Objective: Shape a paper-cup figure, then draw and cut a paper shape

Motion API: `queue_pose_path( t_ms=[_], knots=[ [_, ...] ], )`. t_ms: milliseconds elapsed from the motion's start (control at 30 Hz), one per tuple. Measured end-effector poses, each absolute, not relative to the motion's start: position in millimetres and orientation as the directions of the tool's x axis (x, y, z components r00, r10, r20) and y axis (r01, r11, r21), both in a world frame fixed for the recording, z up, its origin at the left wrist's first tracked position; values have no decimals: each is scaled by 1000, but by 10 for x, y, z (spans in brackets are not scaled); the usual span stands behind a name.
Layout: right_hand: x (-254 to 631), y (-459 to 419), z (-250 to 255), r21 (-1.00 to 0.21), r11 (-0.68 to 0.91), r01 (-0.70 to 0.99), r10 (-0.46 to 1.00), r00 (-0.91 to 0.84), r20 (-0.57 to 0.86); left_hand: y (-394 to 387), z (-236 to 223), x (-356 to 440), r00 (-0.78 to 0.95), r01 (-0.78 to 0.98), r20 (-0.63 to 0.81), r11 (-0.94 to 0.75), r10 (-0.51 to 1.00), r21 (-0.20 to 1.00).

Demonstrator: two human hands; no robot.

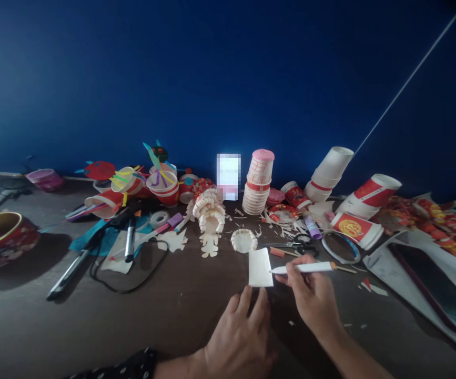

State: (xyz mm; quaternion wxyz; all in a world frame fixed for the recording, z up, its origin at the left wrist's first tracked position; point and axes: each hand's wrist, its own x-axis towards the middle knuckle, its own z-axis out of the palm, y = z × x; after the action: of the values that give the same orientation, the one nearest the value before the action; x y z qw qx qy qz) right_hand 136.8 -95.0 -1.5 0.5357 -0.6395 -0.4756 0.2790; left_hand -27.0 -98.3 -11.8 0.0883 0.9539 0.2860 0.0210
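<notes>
A blank white piece of paper [260, 268] lies flat on the dark table in front of me. My left hand [239, 331] rests palm down with its fingers stretched out, the fingertips at the paper's near edge. Between the thumb and fingers of my right hand [312, 295] is a white marker pen [308, 268], held nearly level. Its tip points left and is at the paper's right edge; whether it touches cannot be made out. Just beyond the paper sits a round cut-out with a folded rim [245, 240], and scissors [299, 246] lie behind the marker.
Stacked paper cups [258, 181] stand at the back, and more cups [330, 173] lean on the right. A phone [436, 284] lies at far right. A patterned bowl [4, 239], a black selfie-stick-like rod [73, 268] and a purple glue stick [312, 227] are also around. Paper scraps litter the table.
</notes>
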Motion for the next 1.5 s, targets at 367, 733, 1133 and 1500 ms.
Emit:
queue_pose_path(
  t_ms=[367, 733, 1133, 1500],
  knots=[
    [1339, -977, 3, -913, 51, 404, 933, 307, 188, -969, -118, -269, 838, 543, -45, -825, 543, 157],
    [1346, -937, -45, -843, 37, 537, 951, 241, 195, -977, -153, -275, 834, 549, -37, -820, 550, 162],
    [1364, -933, -13, -766, 21, 643, 956, 211, 203, -959, -82, -264, 828, 558, -55, -810, 558, 180],
    [1358, -926, -13, -738, 39, 673, 955, 191, 225, -961, -76, -264, 830, 556, -67, -811, 554, 183]
  ],
)
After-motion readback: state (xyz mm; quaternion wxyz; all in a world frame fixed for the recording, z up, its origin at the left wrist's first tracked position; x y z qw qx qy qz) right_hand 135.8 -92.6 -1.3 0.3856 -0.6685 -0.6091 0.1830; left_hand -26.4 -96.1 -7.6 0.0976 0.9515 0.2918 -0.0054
